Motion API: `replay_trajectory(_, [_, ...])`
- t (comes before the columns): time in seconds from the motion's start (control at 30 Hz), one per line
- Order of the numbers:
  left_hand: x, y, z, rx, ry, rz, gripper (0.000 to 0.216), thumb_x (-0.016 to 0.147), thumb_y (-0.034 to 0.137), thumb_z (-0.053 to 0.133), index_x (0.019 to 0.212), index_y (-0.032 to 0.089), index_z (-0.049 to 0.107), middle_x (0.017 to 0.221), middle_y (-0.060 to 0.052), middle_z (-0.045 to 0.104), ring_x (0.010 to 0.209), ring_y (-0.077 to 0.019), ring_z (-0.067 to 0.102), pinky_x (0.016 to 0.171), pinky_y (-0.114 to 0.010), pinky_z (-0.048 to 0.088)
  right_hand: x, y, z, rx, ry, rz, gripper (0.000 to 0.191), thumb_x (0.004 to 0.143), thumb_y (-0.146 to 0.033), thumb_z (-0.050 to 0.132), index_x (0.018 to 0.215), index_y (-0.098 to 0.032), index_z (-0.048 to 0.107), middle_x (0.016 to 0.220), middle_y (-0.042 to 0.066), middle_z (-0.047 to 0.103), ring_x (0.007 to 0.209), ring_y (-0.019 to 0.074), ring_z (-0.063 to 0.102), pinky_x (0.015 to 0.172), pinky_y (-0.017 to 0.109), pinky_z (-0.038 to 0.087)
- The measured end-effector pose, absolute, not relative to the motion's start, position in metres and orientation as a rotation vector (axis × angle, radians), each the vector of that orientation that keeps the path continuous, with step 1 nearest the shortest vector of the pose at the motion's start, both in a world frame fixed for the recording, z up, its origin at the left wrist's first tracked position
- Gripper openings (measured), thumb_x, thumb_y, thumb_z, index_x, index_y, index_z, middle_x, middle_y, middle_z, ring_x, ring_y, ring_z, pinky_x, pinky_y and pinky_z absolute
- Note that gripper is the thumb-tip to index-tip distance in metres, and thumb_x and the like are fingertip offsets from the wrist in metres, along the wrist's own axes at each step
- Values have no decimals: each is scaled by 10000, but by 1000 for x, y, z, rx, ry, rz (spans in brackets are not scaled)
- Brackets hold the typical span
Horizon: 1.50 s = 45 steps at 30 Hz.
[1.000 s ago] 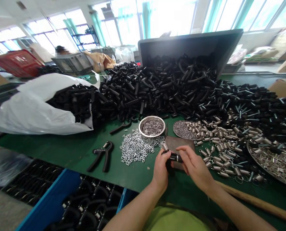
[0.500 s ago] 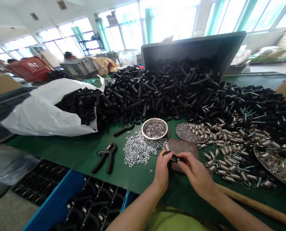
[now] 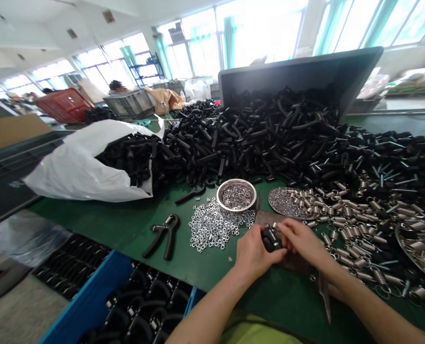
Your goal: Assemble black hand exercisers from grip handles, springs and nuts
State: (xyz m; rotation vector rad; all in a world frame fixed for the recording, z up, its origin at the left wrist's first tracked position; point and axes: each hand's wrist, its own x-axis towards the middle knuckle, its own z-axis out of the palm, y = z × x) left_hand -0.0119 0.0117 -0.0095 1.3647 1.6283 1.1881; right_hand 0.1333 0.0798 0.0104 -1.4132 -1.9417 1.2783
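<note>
Two hands are meeting low over the green surface [image 3: 108, 224], both working one small black part [image 3: 270, 237]. Left hand [image 3: 253, 251] is closing its grip around the part from the left and below, thumb lying on top. Right hand [image 3: 302, 239] is pinching the part's right end, fingertips [image 3: 283, 237] pressing together on it. The part is sitting between the two grips, mostly covered, just above a brown pad [image 3: 264, 217]. Loose nuts [image 3: 212, 227] are lying just left of the hands, a steel bowl [image 3: 218, 195] behind them. Springs [image 3: 345, 224] are spreading to the right. An assembled hand gripper [image 3: 164, 231] is lying well apart to the left.
</note>
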Motion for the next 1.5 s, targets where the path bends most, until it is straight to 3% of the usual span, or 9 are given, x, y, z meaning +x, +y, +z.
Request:
replay_trajectory(0.1, [-12, 15, -15, 1665, 1639, 1034, 466, 558, 395, 773, 942, 213, 582, 916, -103, 571, 922, -307, 490, 818, -370, 339, 109, 122, 21, -1354, -2240, 629, 247, 845, -337, 445, 810, -184, 636, 787, 42, 666, 778, 174, 584, 716, 302, 440])
replay_trajectory(0.2, [-9, 13, -17, 1924, 1691, 864, 505, 572, 435, 757, 984, 190, 597, 1017, -143, 560, 964, -339, 470, 858, -438, 317, 63, 151, 22, -1309, -2353, 504, 187, 807, -278, 522, 788, -187, 684, 879, 64, 677, 935, 201, 532, 843, 323, 387])
replay_trajectory(0.37, [-8, 10, -18, 2064, 1733, 741, 658, 595, 497, 726, 1146, 188, 544, 1107, -136, 544, 984, -323, 464, 840, -446, 337, 3, 168, 5, -1341, -2464, 407, 149, 765, -286, 619, 710, -162, 682, 873, 99, 662, 1031, 255, 493, 894, 400, 366])
replay_trajectory(0.57, [-8, 13, -18, 2086, 1807, 693, 740, 594, 517, 709, 1234, 228, 475, 1207, -78, 511, 1043, -288, 456, 872, -427, 361, -14, 175, -5, -1372, -2482, 433, 271, 875, -353, 528, 1060, -162, 580, 1108, 67, 584, 973, 184, 566, 848, 413, 462])
replay_trajectory(0.73, [-8, 16, -18, 2067, 1841, 652, 675, 529, 549, 748, 1088, 213, 572, 1060, -66, 559, 977, -267, 486, 852, -400, 384, 14, 167, 11, -1333, -2366, 551, 181, 891, -230, 469, 1003, -172, 600, 846, 48, 670, 810, 159, 612, 744, 281, 441])
replay_trajectory(0.87, [-8, 17, -18, 2096, 1838, 646, 602, 555, 527, 747, 1038, 203, 591, 1042, -67, 561, 981, -262, 488, 852, -390, 381, 77, 144, 22, -1251, -2308, 668, 201, 876, -245, 459, 956, -206, 640, 829, 9, 689, 781, 139, 619, 719, 235, 428])
replay_trajectory(1.13, [-8, 18, -17, 2162, 1817, 592, 555, 574, 514, 744, 1009, 201, 599, 975, -63, 564, 963, -255, 497, 831, -378, 381, 159, 88, 1, -1198, -2272, 839, 175, 807, -179, 512, 843, -205, 681, 871, 23, 678, 837, 157, 620, 775, 277, 461])
replay_trajectory(1.33, [-7, 17, -16, 2166, 1832, 581, 558, 565, 502, 754, 1007, 203, 593, 994, -60, 566, 969, -254, 501, 833, -377, 387, 145, 83, -4, -1176, -2340, 677, 241, 782, -77, 480, 980, -167, 583, 879, 50, 640, 804, 153, 596, 748, 279, 468])
replay_trajectory(1.5, [-6, 18, -19, 2199, 1848, 565, 517, 584, 515, 734, 948, 177, 590, 943, -65, 571, 911, -248, 515, 801, -379, 399, 137, 68, -3, -1060, -2537, 507, 155, 762, -93, 516, 854, -172, 612, 817, 79, 613, 837, 221, 543, 749, 349, 451])
